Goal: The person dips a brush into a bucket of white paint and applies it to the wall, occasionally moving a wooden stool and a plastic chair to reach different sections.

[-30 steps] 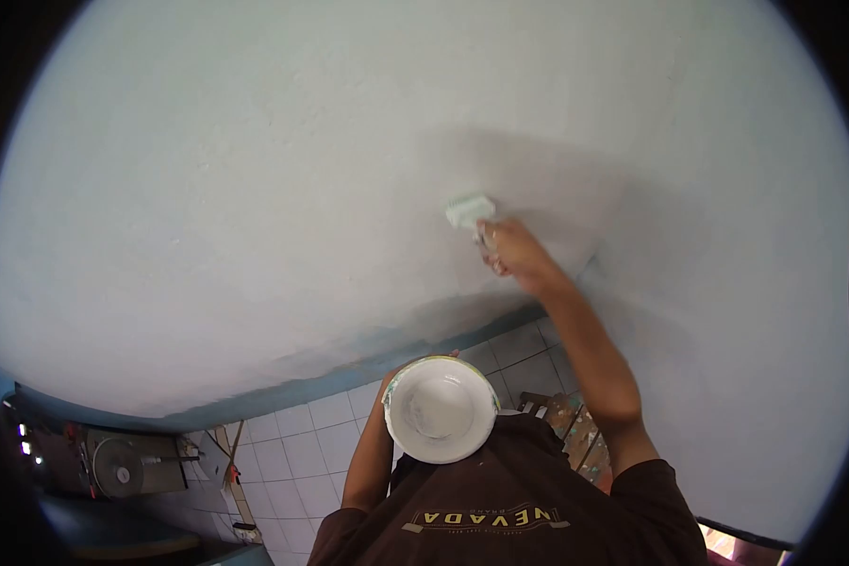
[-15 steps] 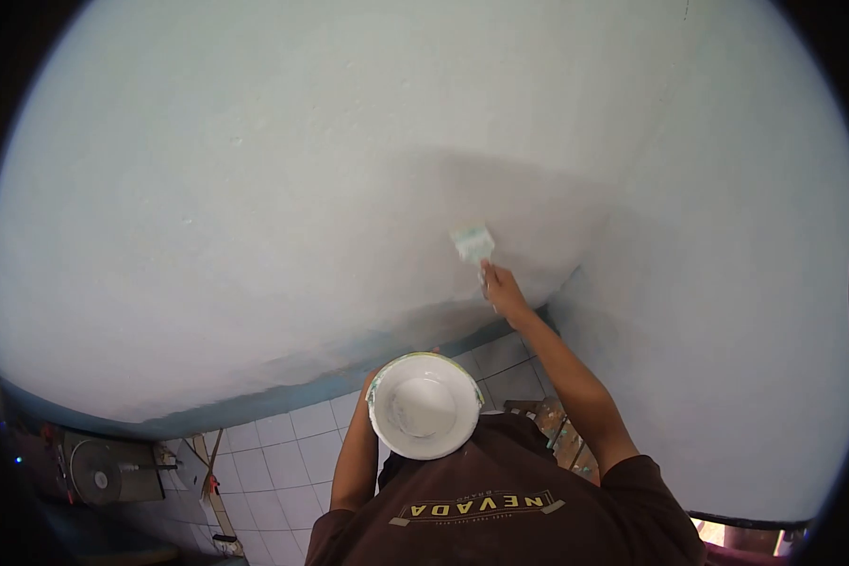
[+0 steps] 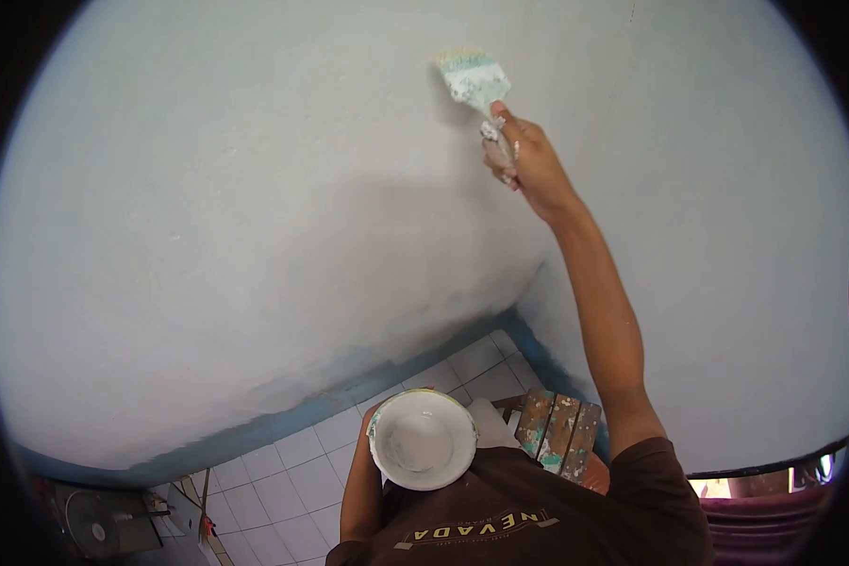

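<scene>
A wide paintbrush (image 3: 474,80), its bristles and ferrule coated with pale green and white paint, is gripped by the handle in my right hand (image 3: 530,162). The bristles are at the upper part of the pale wall (image 3: 255,226). White paint smears my fingers and the handle. Close to my chest, my left hand (image 3: 372,415) holds up a white bowl (image 3: 423,440); most of that hand is hidden behind the bowl. Whitish paint lies in the bottom of the bowl, with yellowish and green marks along its rim.
A blue band (image 3: 292,415) runs along the wall's foot above white floor tiles (image 3: 302,462). Beside my right side stands a paint-spattered wooden slatted stool (image 3: 560,429). A fan (image 3: 94,524) is at the lower left, and purple cloth (image 3: 764,524) at the lower right.
My right hand has moved the paintbrush upward along the wall, with the arm stretched further. The bowl sits slightly lower in view, and more of the stool shows.
</scene>
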The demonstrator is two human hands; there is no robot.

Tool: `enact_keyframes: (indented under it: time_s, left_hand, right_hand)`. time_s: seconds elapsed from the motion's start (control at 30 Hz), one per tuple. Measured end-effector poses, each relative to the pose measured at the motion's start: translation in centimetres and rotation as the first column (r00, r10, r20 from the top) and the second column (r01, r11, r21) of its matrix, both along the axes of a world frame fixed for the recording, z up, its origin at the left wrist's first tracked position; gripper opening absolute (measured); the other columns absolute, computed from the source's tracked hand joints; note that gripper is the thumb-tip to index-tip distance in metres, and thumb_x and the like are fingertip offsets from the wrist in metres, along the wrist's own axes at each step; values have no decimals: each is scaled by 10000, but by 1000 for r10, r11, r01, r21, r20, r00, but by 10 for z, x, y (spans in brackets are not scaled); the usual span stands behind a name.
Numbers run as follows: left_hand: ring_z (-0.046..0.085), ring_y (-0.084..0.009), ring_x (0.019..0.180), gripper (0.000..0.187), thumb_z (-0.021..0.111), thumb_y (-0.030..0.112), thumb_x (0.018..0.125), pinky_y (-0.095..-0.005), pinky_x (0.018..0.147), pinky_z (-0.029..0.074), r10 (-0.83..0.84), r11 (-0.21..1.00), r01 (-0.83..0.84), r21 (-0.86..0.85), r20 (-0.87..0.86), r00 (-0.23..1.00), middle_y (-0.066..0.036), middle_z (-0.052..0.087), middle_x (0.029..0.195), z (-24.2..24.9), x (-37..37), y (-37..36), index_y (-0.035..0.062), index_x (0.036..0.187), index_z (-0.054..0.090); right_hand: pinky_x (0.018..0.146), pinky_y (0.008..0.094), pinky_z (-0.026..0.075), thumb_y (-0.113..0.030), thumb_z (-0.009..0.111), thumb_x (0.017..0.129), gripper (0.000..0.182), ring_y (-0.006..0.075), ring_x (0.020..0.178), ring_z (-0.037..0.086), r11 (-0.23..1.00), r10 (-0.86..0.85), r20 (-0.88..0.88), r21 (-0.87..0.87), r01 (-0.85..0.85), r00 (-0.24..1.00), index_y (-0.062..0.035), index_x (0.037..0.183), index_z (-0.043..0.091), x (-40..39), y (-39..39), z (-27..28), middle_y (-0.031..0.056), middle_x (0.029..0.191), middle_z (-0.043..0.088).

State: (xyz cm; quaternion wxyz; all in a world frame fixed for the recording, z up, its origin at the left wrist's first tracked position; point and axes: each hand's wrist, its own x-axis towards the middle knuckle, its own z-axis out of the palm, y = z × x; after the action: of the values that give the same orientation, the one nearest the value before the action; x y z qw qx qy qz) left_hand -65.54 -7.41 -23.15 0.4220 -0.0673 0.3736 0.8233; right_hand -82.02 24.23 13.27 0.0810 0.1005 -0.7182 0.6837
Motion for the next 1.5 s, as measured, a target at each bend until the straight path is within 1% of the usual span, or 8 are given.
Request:
enact_keyframes:
  time_s: [0.17, 0.3, 0.4, 0.53, 0.73, 0.93, 1.17, 1.5]
  left_hand:
    - [680, -141, 1017, 395, 579, 207, 1005, -315, 866, 575, -19, 1000, 19, -16, -7, 1000, -90, 686, 1232, -4, 13, -3, 19, 1352, 593]
    - [681, -142, 1012, 391, 576, 203, 1006, -316, 863, 576, -34, 999, 33, -19, -21, 999, -93, 687, 1229, -3, 13, 1, 15, 1349, 594]
    - [682, -144, 1008, 389, 574, 199, 1006, -317, 861, 577, -35, 999, 34, -27, -44, 998, -95, 687, 1226, 7, -3, 12, 13, 1346, 595]
    - [683, -145, 1002, 385, 571, 194, 1006, -318, 858, 578, -25, 1000, 24, -13, -42, 999, -98, 688, 1223, 4, 1, 9, 10, 1343, 596]
    - [685, -147, 994, 380, 567, 187, 1006, -319, 854, 580, -13, 1000, 12, -8, -36, 999, -102, 690, 1218, 0, 13, 7, 5, 1338, 597]
    - [686, -150, 986, 375, 562, 180, 1007, -321, 850, 582, 0, 1000, -1, -21, -45, 999, -106, 691, 1213, 8, 1, 15, 0, 1333, 599]
    - [688, -153, 977, 369, 557, 172, 1007, -322, 845, 585, 23, 999, -24, -24, -31, 999, -111, 693, 1207, 8, 3, 9, -6, 1328, 601]
    - [691, -157, 964, 362, 550, 160, 1008, -325, 839, 588, 42, 999, -43, -15, -35, 998, -117, 695, 1199, 5, 12, 9, -14, 1320, 604]
  right_hand:
    - [486, 331, 433, -519, 357, 1067, 575, 136, 554, 499, 923, -276, 61, 296, 247, 959, -44, 828, 576, -30, -12, -207, 20, 661, 511]
    - [432, 275, 373, -408, 462, 1061, 421, 89, 510, 455, 998, -58, 664, 42, 40, 746, -40, 923, 613, 6, 14, -363, -2, 657, 513]
    - [436, 285, 371, -322, 538, 1034, 357, 101, 528, 483, 994, -110, 745, 102, 51, 658, -14, 880, 630, 2, 22, -324, 28, 685, 569]
    - [474, 306, 409, -261, 613, 999, 310, 152, 568, 536, 995, -94, 395, 54, 79, 914, 12, 859, 657, -44, 29, -151, 61, 710, 602]
    - [431, 243, 342, -397, 575, 1028, 408, 44, 492, 420, 985, -173, 68, 21, 172, 983, -15, 898, 640, -14, 15, 28, -37, 635, 498]
    - [451, 249, 423, -528, 493, 1033, 505, 73, 519, 462, 962, -219, 10, 172, 214, 976, -89, 802, 592, -40, -2, -108, -37, 621, 485]
    - [435, 294, 394, -406, 503, 1044, 457, 109, 494, 473, 983, -137, 655, 180, 22, 744, -32, 810, 620, -9, 26, -279, 25, 635, 551]
    - [439, 226, 350, -406, 577, 1022, 419, 55, 499, 424, 967, -187, 223, 213, 139, 957, -29, 854, 653, -13, 34, 4, -25, 611, 505]
